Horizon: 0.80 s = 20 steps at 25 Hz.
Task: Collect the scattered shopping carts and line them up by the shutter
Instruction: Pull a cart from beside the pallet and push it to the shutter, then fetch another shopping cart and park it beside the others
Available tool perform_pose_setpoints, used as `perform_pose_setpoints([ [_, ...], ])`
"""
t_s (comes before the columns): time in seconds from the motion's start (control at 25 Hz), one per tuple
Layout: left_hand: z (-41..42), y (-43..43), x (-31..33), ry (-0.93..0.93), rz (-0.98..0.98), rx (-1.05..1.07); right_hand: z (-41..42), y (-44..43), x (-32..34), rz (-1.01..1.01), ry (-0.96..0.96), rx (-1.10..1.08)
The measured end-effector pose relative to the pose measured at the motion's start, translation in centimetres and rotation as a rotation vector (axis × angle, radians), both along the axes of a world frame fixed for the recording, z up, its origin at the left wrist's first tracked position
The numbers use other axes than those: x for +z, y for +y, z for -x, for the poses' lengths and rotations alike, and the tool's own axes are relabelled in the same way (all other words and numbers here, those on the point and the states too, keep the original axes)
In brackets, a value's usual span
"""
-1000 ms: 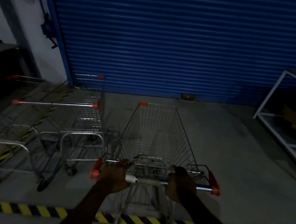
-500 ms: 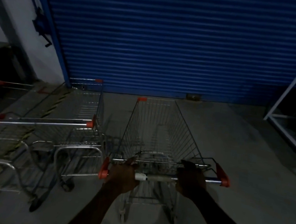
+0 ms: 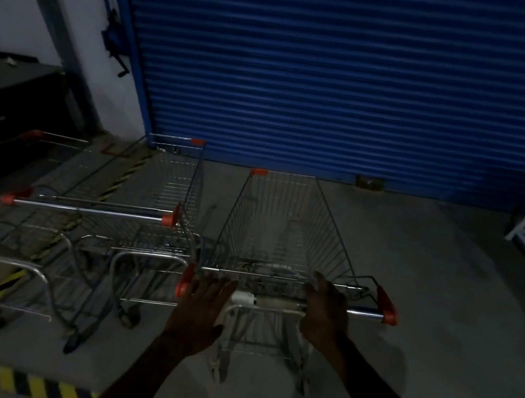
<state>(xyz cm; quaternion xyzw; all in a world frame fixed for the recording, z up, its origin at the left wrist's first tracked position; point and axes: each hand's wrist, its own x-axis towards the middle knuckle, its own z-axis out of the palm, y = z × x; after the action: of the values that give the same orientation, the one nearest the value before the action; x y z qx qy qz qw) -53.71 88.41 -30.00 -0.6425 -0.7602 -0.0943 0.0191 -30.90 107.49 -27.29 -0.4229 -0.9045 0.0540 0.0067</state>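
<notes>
The cart point(image 3: 285, 243) is aimed nose-first at the shutter point(image 3: 341, 74), beside a parked cart point(image 3: 151, 202). Left hand point(image 3: 203, 312) fingers are spread; the right hand point(image 3: 325, 314) seems loosely draped on the handle point(image 3: 276, 302).

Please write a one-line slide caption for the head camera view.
Both hands, left and right, open at the handle of a cart facing the blue shutter, beside parked carts.

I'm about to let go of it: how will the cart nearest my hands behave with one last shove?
The cart looks empty, so probably light and quick to roll. On wheels over smooth floor, it may coast into the shutter. The open left hand steers little.
</notes>
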Motion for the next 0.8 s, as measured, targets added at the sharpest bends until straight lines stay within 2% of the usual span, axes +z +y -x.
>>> perform_pose_setpoints([
  [0.24, -4.4, -6.3, 1.0, 0.064, -0.093, 0.125, -0.6, -5.8, 0.7, 0.023, 0.258, 0.144],
  [0.32, -5.7, -9.6, 0.8, 0.037, -0.118, 0.242, -0.6, -8.2, 1.5, 0.045, 0.345, 0.217],
  [0.6, -8.9, -21.0, 2.2, -0.030, -0.078, 0.537, 0.6, -17.0, 3.3, 0.124, 0.289, 0.404],
  [0.8, -10.9, -29.0, 3.7, -0.064, -0.118, 0.653, 2.1, -23.6, 3.3, 0.187, 0.294, 0.558],
])
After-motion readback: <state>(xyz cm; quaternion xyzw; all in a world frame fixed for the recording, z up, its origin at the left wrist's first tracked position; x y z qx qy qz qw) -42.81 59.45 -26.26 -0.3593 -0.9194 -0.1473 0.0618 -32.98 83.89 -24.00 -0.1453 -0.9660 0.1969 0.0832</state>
